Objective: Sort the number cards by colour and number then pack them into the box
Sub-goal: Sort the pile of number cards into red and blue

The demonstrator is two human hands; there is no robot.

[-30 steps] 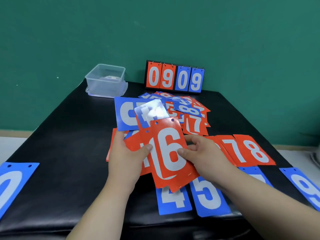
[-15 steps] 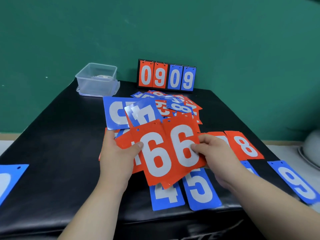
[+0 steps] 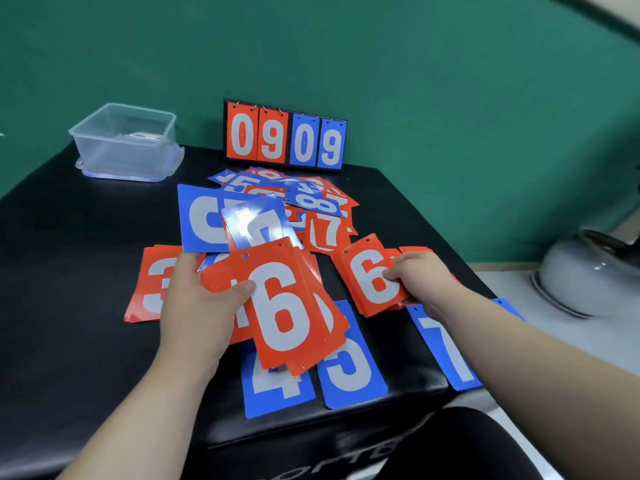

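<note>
My left hand grips a fanned stack of cards with a red 6 on top and a blue card behind it. My right hand pinches another red 6 card, held to the right of the stack over a small red pile. Blue 4, blue 5 and blue 7 lie flat near the front edge. A red 3 lies left of my left hand. A mixed heap of red and blue cards sits in the middle. The clear plastic box stands at the back left.
A flip scoreboard reading 0909 stands at the back against the green wall. The black padded table has bare surface on its left side. A grey round object lies on the floor to the right.
My right hand has pulled one red 6 card off the stack and carried it to the right. My left hand keeps the stack, now showing another red 6.
</note>
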